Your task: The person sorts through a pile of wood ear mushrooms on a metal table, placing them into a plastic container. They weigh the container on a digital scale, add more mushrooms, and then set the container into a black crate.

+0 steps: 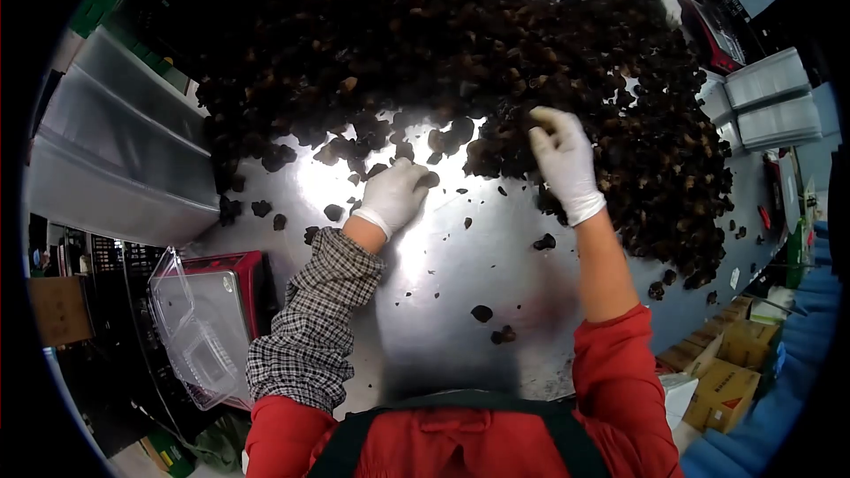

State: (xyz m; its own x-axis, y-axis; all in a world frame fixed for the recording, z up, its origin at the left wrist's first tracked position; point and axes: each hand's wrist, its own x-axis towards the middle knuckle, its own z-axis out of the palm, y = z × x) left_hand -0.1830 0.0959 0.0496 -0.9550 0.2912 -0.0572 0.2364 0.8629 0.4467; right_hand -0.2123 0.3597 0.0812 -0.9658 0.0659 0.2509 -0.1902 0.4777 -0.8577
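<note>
My left hand (394, 197), in a white glove, is low over the metal table with its fingers curled. A small dark piece of wood ear mushroom (430, 180) shows at its fingertips. Off to the right, my right hand (564, 159), gloved too, hovers at the near edge of the heap of wood ear mushrooms (398, 44). Its fingers are bent but apart, and I see nothing between them. Several loose mushroom pieces lie around my left hand and on the bare metal nearer my body.
Stacked clear plastic trays (115, 150) stand at left, above a red scale (221, 310) with a clear clamshell box (190, 345) on it. More trays (775, 97) and a second scale (715, 35) are at right. A co-worker's gloved hand (668, 2) is at far right. Cardboard boxes (722, 389) sit lower right.
</note>
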